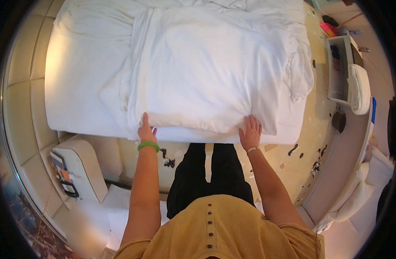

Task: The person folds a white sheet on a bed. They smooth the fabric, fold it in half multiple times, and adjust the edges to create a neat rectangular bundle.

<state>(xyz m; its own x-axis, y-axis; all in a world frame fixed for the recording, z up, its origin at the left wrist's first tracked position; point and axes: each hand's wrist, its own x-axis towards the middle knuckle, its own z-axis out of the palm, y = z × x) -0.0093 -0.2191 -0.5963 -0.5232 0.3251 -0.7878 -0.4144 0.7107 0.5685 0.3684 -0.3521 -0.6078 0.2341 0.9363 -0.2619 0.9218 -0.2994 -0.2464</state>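
Fingers of the right hand lay extended, unclenched, on the white bedding near the bed's near edge — left hand at the bedding's near-left corner, grasp indeterminable.

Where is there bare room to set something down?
The widest free patch is the bed left of the bedding; a smaller one is the bed's near right corner. A thin strip shows in front, between the left hand and right hand. The floor on the right is littered with scraps.
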